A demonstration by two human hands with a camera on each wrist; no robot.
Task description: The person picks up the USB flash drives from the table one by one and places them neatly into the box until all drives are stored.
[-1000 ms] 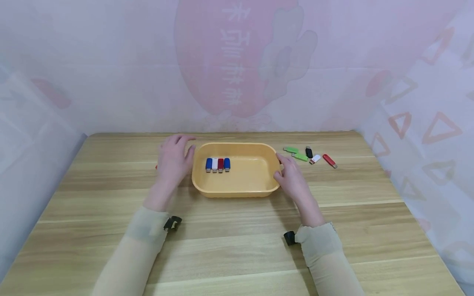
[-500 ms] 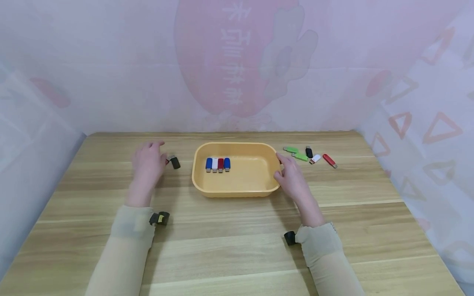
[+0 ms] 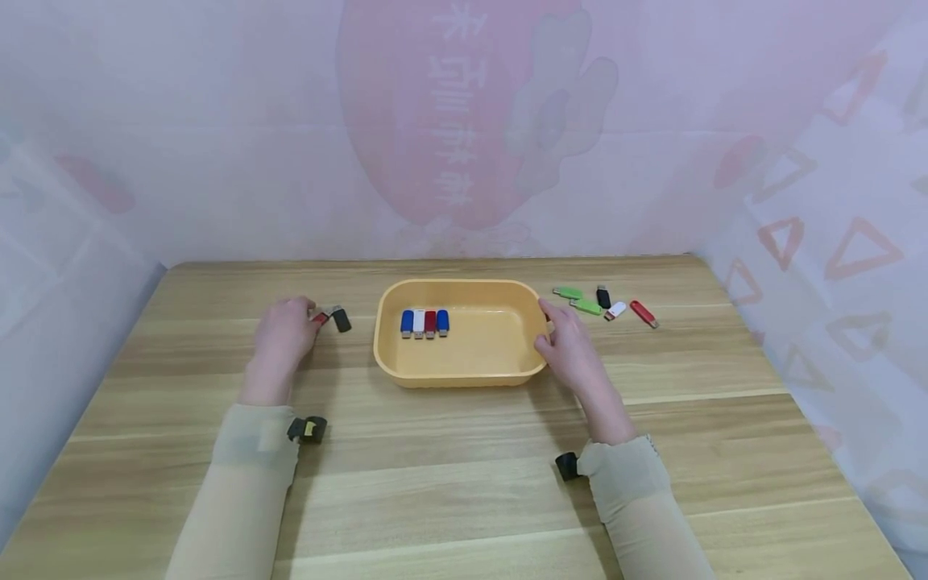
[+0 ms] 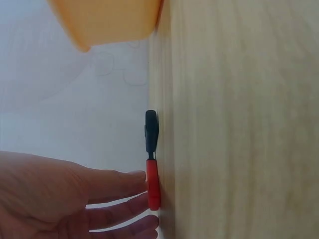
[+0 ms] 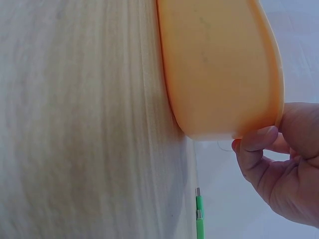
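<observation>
Seen from the head camera, the person's left hand (image 3: 284, 334) lies on the wooden table (image 3: 464, 483) left of the yellow tray (image 3: 461, 375), its fingertips touching a red USB stick (image 3: 320, 317) that sits end to end with a black USB stick (image 3: 341, 320). The right hand (image 3: 573, 348) rests against the tray's right rim, apparently steadying it. Inside the tray, four sticks (image 3: 424, 323), blue, white, red and blue, stand side by side in a neat row at the far left. More sticks, green, black, white and red, lie scattered (image 3: 605, 304) right of the tray.

From the left wrist, the fingers (image 4: 117, 183) reach nearly straight to the red stick (image 4: 153, 184); they touch it rather than close around it. The black stick (image 4: 151, 130) lies just beyond, smooth and glossy.

From the right wrist, the thumb (image 5: 255, 139) presses the tray's rounded outer wall (image 5: 219, 69), matte plastic. Whether the other fingers curl over the rim cannot be told. A green stick (image 5: 199, 219) lies nearby on the pale grained wood.
</observation>
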